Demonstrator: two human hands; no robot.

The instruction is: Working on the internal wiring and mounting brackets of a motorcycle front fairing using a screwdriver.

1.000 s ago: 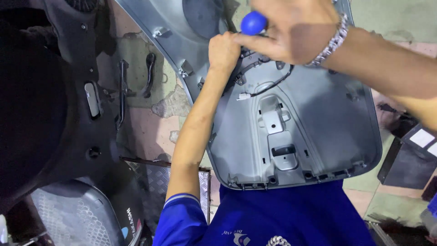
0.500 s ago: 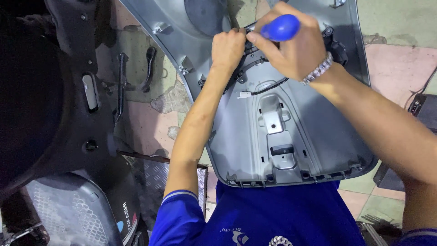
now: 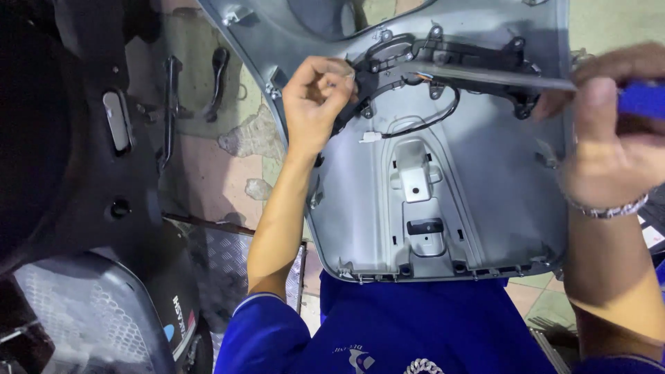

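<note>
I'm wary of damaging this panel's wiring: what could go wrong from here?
1. The screwdriver shaft runs right past the thin black wire; a slip could nick it.
2. The grey panel seems propped on the lap, steadied only by the left hand, so it might shift.
3. The right hand holds the handle far from the tip, so aim may wander.

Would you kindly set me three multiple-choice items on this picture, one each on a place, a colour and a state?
1. Where is the left hand?
A. on the floor
B. at the black bracket on the grey panel
C. on the chain

2. What colour is the screwdriver handle?
A. red
B. yellow
C. blue

3. How is the right hand?
A. closed on the screwdriver
B. open and empty
C. flat on the panel

Answers: 1 B, its fingers pinch at the bracket's left end; 2 C, blue shows past the thumb; 3 A, its fingers wrap the handle, shaft pointing toward the bracket.
</note>
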